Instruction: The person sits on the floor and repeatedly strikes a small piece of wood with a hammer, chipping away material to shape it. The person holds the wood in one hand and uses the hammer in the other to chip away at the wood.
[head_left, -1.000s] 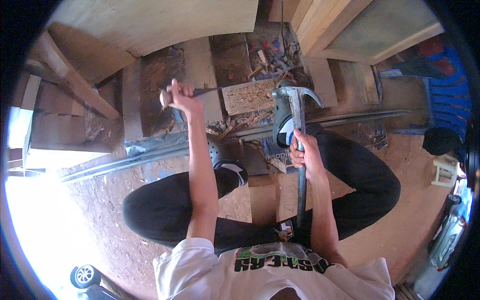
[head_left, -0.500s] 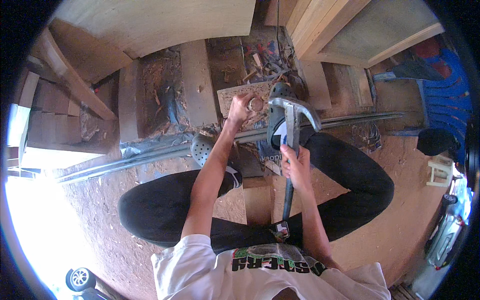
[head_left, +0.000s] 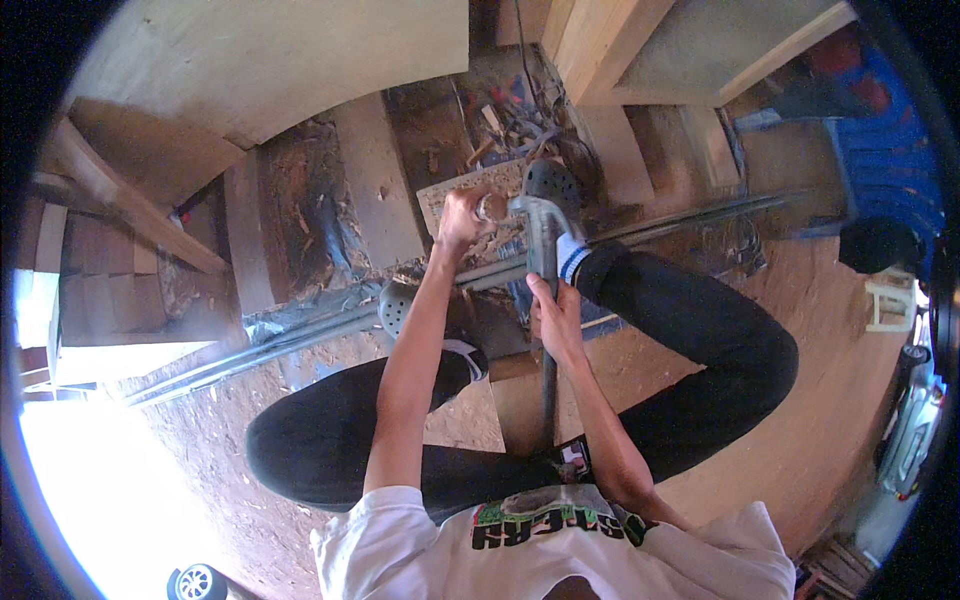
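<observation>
My left hand point(head_left: 462, 215) is closed around an upright tool whose round wooden handle end point(head_left: 491, 208) shows from above; its lower part is hidden. Beneath it lies a wooden board point(head_left: 432, 198) with a rough, pitted surface. My right hand point(head_left: 557, 318) grips a claw hammer point(head_left: 543, 235) by its shaft, thumb along the side. The grey hammer head is beside the wooden handle end, slightly blurred; whether they touch I cannot tell. My feet in dark perforated clogs, the right one point(head_left: 550, 185) and the left one point(head_left: 397, 305), flank the board.
Long grey pipes point(head_left: 330, 328) run across the ground under my legs. Wooden planks point(head_left: 372, 185) and a large pale panel point(head_left: 280, 60) lie ahead. Wood scraps point(head_left: 490, 120) litter the ground beyond the board. A blue chair point(head_left: 885, 150) stands at the right, near a small cream stool point(head_left: 888, 305).
My right hand has brought the hammer head leftward, close to the wooden handle end. My left hand keeps its hold on the tool. The whole view has shifted slightly.
</observation>
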